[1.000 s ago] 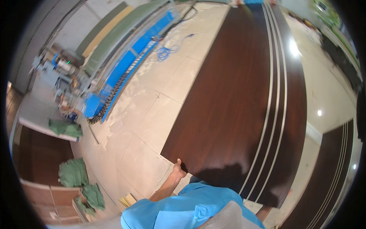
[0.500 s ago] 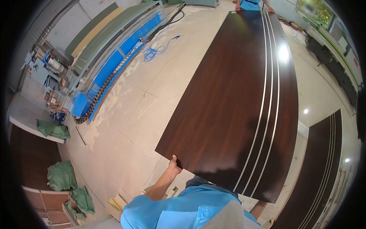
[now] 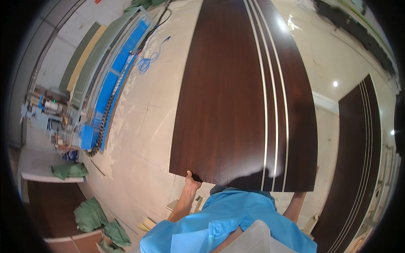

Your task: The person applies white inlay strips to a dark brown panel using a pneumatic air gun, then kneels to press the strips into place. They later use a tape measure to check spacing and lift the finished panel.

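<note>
A long dark brown wood-grain panel [image 3: 223, 105] with three pale metallic strips down its right part stretches away in front of me, held level at about waist height. My left hand [image 3: 193, 182] grips its near left corner, thumb on top and fingers underneath. At the near right corner my right hand [image 3: 300, 195] supports the panel from below; its fingers are mostly hidden by the board. The panel's far end runs out of the picture.
A second dark panel [image 3: 356, 147] with similar strips lies to the right. On the left stands a long blue and grey machine [image 3: 105, 97]. A blue hose [image 3: 145, 63] is coiled on the tiled floor. Green cloth bundles [image 3: 90, 215] sit at lower left.
The panel has turned in view, its near edge now squarer to my body and its far end shifted left. The other person at the far end has left the view.
</note>
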Tool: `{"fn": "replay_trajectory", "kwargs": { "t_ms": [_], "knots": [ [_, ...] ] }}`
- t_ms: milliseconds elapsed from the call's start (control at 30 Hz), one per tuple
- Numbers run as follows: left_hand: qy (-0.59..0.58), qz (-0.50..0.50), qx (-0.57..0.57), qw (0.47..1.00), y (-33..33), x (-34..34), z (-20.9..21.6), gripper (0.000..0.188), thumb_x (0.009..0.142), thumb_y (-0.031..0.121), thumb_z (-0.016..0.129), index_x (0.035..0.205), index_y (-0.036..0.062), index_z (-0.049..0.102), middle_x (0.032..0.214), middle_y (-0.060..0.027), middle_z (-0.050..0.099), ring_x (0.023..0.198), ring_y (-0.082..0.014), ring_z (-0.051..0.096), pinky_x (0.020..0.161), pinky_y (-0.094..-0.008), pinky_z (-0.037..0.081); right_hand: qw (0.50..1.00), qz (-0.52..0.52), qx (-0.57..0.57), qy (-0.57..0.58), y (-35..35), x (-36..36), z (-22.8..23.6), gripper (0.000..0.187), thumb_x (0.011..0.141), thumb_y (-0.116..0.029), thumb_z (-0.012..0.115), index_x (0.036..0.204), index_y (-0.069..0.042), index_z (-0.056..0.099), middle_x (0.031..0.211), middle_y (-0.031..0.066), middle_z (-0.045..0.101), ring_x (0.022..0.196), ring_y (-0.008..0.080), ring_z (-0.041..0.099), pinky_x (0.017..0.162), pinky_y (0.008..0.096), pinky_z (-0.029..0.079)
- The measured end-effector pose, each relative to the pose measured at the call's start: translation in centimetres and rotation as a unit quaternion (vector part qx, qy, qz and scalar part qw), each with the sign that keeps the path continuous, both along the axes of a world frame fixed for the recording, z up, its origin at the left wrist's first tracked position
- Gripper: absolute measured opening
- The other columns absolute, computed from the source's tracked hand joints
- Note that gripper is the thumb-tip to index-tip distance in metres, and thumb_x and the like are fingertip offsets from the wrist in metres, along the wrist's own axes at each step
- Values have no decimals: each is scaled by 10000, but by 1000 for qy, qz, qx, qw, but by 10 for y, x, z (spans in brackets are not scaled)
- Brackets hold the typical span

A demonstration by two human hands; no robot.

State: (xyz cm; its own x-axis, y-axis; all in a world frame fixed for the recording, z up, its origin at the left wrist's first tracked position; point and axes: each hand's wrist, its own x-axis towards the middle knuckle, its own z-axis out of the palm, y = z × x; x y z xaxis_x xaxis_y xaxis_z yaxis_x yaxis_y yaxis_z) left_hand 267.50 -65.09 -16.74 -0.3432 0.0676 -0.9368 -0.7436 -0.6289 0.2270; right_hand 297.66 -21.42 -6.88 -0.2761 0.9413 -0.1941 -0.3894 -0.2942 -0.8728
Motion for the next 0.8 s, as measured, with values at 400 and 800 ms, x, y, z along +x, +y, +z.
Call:
{"fn": "replay_trajectory", "kwargs": {
  "t_ms": [400, 800],
  "knots": [
    [-19, 85, -6, 996, 26, 79, 25, 604, 1098, 512, 282, 1522, 108, 427, 1569, -116, 454, 1437, -345, 429, 1214, -549, 297, 974, 90, -168, 119, 61, -6, 39, 544, 1093, -441, 424, 1377, -6, 583, 1357, 87, 628, 1207, 201, 602, 1074, 340, 476],
    [-5, 90, -51, 995, -57, 113, 38, 752, 1065, 624, 183, 1563, 84, 347, 1624, -130, 367, 1486, -361, 350, 1212, -571, 292, 978, 123, -129, 110, 26, -15, -69, 583, 1108, -450, 370, 1418, 14, 537, 1373, 110, 624, 1238, 215, 592, 1096, 347, 464]
  ]
}}
